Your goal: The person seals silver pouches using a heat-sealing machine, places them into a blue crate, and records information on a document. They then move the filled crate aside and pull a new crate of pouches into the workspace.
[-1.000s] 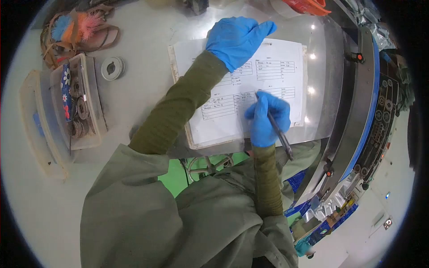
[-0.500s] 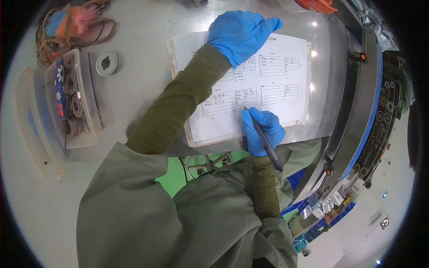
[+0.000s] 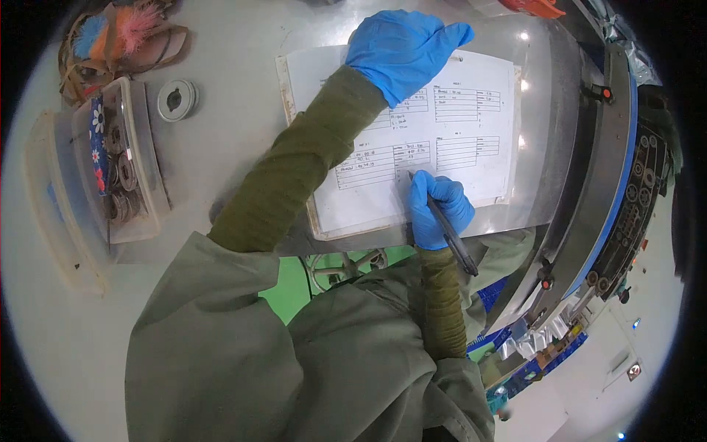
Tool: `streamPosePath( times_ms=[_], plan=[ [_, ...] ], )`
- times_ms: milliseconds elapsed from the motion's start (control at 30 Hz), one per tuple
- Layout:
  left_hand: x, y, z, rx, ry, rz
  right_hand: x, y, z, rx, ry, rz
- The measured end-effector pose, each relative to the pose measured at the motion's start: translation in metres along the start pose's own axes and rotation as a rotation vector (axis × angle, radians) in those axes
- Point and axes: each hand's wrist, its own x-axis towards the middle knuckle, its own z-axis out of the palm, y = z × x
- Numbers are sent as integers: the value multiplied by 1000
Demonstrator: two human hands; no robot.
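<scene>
White printed sheets [image 3: 368,208] with tables and handwriting lie on a board [image 3: 316,221] on the metal table. My left hand [image 3: 405,55], in a blue glove, rests over the sheets' top edge with its fingers curled together; what they may hold is hidden. Near the lower middle of the page, my right hand [image 3: 442,210], also blue-gloved, is closed around a dark pen [image 3: 455,241]. The pen's tip end is at a handwritten table, and its back end points down towards my lap.
A round metal piece [image 3: 177,100] sits left of the board. Beyond it is a clear bin [image 3: 140,162] of ring-shaped parts, with a cloth bundle [image 3: 118,37] above. A metal rail with a blue edge [image 3: 615,199] runs along the right.
The board, sheets and both hands appear shifted slightly right and up in the view. My right hand still holds the pen, and my left hand keeps its curled pose.
</scene>
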Motion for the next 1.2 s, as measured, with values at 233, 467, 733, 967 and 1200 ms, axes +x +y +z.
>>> streamPosePath(
  times_ms=[233, 467, 733, 967, 1200],
  plan=[
    [1, -4, 4, 63, 11, 44, 4, -4, 0, -54, 11, -58],
    [1, -2, 3, 40, -2, 15, 8, -8, 0, -100, 1, -78],
    [0, 1, 1, -1, -1, -3, 6, -8, -1, -83, -25, -17],
    [0, 0, 1, 28, -3, 15, 8, -9, -2, -55, -40, -23],
    [1, 0, 1, 45, 4, 23, 3, -3, 2, -70, 37, 13]
  ],
)
